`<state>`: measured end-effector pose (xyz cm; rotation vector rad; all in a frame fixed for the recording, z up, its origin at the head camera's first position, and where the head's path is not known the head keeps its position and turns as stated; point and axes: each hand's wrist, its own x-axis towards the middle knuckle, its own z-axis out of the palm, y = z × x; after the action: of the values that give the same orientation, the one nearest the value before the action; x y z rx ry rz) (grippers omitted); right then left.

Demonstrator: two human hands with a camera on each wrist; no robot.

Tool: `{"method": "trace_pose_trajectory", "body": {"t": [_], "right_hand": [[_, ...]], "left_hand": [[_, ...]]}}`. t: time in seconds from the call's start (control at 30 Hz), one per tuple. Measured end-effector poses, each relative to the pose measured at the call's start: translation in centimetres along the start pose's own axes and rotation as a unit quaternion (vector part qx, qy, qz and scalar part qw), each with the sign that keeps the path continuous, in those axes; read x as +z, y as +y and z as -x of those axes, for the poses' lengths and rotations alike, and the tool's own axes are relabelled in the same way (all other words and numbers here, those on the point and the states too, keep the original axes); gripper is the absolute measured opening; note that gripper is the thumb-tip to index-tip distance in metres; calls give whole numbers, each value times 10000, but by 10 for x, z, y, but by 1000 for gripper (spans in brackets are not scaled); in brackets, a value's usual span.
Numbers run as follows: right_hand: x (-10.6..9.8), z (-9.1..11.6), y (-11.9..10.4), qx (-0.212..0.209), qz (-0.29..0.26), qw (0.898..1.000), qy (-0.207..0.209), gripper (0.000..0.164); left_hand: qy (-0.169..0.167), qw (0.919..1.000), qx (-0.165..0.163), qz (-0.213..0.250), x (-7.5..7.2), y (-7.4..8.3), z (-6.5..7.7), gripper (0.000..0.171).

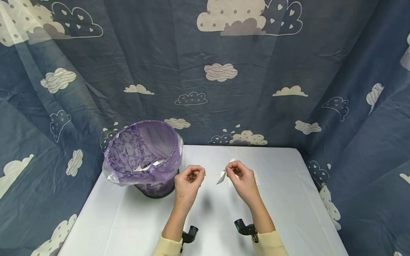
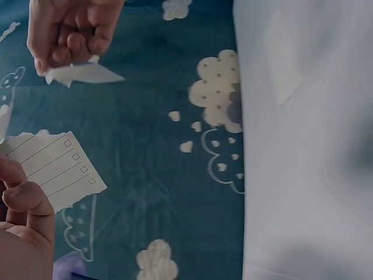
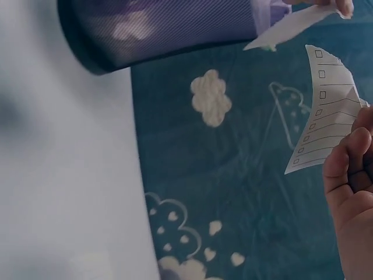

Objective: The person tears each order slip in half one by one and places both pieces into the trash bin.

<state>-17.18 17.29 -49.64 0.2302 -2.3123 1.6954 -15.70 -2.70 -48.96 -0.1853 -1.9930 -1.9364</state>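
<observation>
My left hand (image 1: pixel 189 183) pinches a torn piece of checklist paper (image 2: pixel 55 169), printed with lines and small boxes. In the head view that piece is almost hidden by the fingers. Opposite it, my right hand (image 1: pixel 244 179) pinches a second torn piece of paper (image 3: pixel 323 116) with a column of boxes. Both hands are raised above the white table, a short gap between them, and the two pieces are apart. Another pale sheet of paper (image 2: pixel 284 64) lies on the table, partly covered by my right hand in the head view.
Left of my hands stands a purple wastebasket (image 1: pixel 157 190) with a clear liner folded over its rim. White paper scraps (image 1: pixel 148 166) lie inside it. The white table (image 1: pixel 288 213) ends at a dark blue curtain (image 1: pixel 243 106) with cloud prints.
</observation>
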Motion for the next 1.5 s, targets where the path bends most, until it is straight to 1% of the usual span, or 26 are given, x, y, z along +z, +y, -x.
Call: {"method": "trace_pose_trajectory", "body": {"t": [0.17,0.37,0.47,0.6,0.7,0.83,0.93,1.03,1.17,1.33,1.5], "right_hand": [[11,-13,-15,-243,-119,9996,-109,4],[25,-27,-27,-717,-213,9967,-311,4],[31,-33,-32,-926,-215,9947,-396,6],[37,-39,-39,-1094,-210,9925,-497,6],[43,-45,-48,-1252,-254,9902,-558,4],[53,-54,-61,-1479,-370,9862,-649,4],[60,-60,-68,-1553,-481,9842,-697,4],[67,-66,-73,-1582,-597,9831,-708,3],[81,-72,-81,-1628,-748,9806,-802,4],[101,-79,-92,-1695,-1027,9748,-1026,4],[122,-84,-97,-1664,-1213,9715,-1172,4]], "left_hand": [[86,9999,91,87,-4,12,-6,9],[196,9995,213,117,-10,23,-11,11],[258,9990,359,111,-15,28,-14,8],[331,9976,595,94,-21,34,-17,2],[420,9963,751,76,-26,40,-19,2],[614,9943,874,63,-32,47,-22,5],[722,9932,911,31,-36,49,-24,6],[743,9926,958,2,-40,51,-27,6],[853,9915,985,-1,-49,53,-30,6],[1136,9889,960,-33,-61,55,-34,9],[1434,9830,1139,-150,-74,54,-39,11]]}}
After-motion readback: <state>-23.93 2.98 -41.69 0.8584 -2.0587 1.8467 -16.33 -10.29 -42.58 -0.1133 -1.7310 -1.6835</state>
